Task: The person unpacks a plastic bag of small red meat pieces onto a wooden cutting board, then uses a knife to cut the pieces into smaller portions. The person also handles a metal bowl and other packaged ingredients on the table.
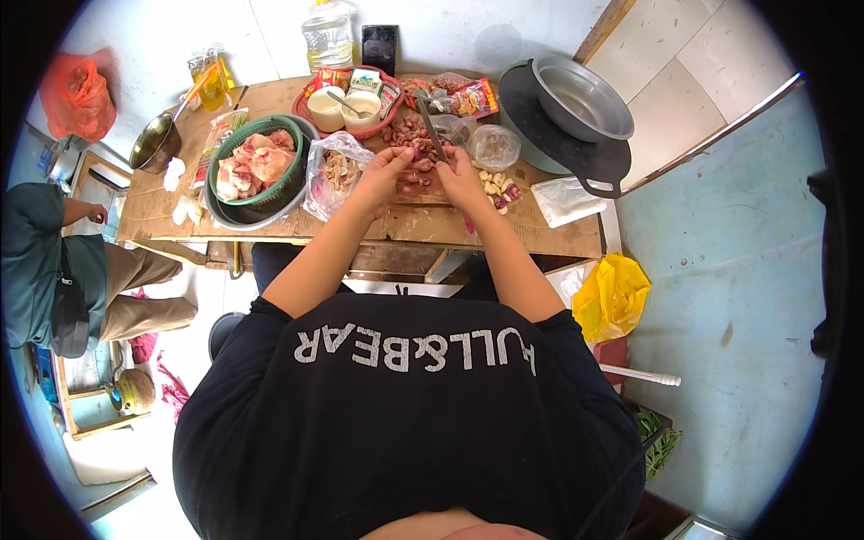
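Note:
My right hand (460, 181) grips a knife (430, 128), its blade pointing away from me and a pink end showing below the palm. Facing it, my left hand (388, 177) pinches a small purple shallot (416, 146) at its fingertips, close to the blade. Beyond and between the hands lies a heap of shallots (403, 130) on the cardboard-covered table. Peeled garlic cloves (496, 181) sit to the right of my right hand, with a few purple shallots beside them. Left of my left forearm, an open clear plastic bag (337, 172) holds pale peelings.
Raw chicken pieces (260, 165) fill a green basket (214, 169) set in a grey basin. A red basket (304, 111) holds cups and packets. At right, a metal bowl (580, 101) rests on a black board (540, 138). A person (40, 270) stands at far left.

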`<state>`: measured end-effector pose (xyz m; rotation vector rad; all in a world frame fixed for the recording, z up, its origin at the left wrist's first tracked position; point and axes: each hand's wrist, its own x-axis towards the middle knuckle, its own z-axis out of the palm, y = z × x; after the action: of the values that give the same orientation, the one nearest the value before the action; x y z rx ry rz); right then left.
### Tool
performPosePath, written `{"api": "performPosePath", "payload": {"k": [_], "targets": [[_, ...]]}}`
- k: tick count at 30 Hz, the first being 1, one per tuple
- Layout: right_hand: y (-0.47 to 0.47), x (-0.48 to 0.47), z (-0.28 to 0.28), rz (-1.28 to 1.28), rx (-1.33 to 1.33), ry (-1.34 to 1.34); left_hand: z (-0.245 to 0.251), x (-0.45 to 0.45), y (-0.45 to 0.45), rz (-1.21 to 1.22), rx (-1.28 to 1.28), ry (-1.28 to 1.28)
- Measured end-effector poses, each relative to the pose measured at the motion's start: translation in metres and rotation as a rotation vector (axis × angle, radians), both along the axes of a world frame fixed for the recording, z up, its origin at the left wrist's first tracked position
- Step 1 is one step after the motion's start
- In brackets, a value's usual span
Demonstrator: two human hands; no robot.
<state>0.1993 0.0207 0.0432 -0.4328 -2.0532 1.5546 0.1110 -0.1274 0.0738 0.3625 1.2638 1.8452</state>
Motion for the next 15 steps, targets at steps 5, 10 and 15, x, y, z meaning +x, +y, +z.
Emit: {"api": "performPosePath", "payload": {"k": [5, 10, 15], "targets": [[-0.012, 0.006, 0.037, 0.102, 0.254, -0.020, 0.003, 0.002, 0.002, 0.034, -0.048, 0.234], [-0.025, 0.016, 0.063, 0.090, 0.452, -0.145, 0.004, 0.004, 0.004, 0.062, -0.002, 0.287], [-0.029, 0.017, 0.065, 0.067, 0.524, -0.207, 0.004, 0.001, 0.004, 0.046, 0.007, 0.368]]}}
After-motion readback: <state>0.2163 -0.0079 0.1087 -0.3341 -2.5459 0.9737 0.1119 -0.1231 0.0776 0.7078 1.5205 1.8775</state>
